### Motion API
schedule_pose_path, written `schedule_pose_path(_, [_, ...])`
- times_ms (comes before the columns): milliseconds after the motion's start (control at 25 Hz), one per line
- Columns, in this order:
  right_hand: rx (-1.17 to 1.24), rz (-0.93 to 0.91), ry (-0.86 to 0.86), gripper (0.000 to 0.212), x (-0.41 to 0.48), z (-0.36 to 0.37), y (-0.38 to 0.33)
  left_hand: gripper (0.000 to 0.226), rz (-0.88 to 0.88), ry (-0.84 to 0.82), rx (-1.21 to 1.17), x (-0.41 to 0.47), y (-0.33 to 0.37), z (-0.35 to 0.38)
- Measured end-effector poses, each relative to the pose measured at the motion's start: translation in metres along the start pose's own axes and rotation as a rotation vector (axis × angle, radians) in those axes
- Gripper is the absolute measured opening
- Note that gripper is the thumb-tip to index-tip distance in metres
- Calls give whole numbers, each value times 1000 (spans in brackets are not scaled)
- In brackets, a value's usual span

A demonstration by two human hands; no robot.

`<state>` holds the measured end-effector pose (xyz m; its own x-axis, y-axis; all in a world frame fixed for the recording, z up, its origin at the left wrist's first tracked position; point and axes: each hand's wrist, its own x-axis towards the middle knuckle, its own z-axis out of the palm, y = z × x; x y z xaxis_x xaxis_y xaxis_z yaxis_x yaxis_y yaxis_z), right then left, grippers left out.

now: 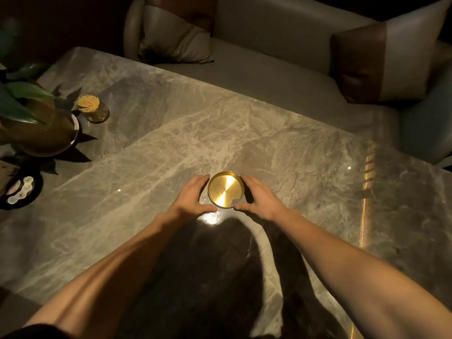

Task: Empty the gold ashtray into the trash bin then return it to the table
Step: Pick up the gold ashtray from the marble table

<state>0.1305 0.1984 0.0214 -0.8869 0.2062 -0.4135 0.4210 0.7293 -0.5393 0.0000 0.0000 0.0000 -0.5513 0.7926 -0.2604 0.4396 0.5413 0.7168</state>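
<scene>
The round gold ashtray sits on the marble table near its middle, with a small pile of grey ash at its lower right rim. My left hand curves around its left side, thumb touching the near rim. My right hand cups its right side, fingertips at the far rim and thumb at the near rim. Both hands grip the ashtray between them. No trash bin is in view.
At the table's left stand a potted plant, a toothpick holder and a dark dish with small pale items. A grey sofa with two cushions runs behind the table.
</scene>
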Motion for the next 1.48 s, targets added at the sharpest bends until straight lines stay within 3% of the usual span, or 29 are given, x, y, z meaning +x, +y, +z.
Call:
schedule_pose_path(440, [100,16,56,98,-1,7,-8,95,-40,57,-71,1,11,1])
schedule_pose_path(760, [204,-74,162,89,-15,-26,-22,85,-34,145,-167,-3,35,-25])
schedule_pose_path(840, [237,-87,305,87,-68,-48,0,86,94,138,-134,-10,85,-6])
schedule_pose_path(1160, [384,-130,452,84,-90,-63,-9,86,145,188,-273,-19,111,-25])
schedule_pose_path(1480, [470,-153,596,81,-183,-99,37,84,279,191,-345,-38,207,20])
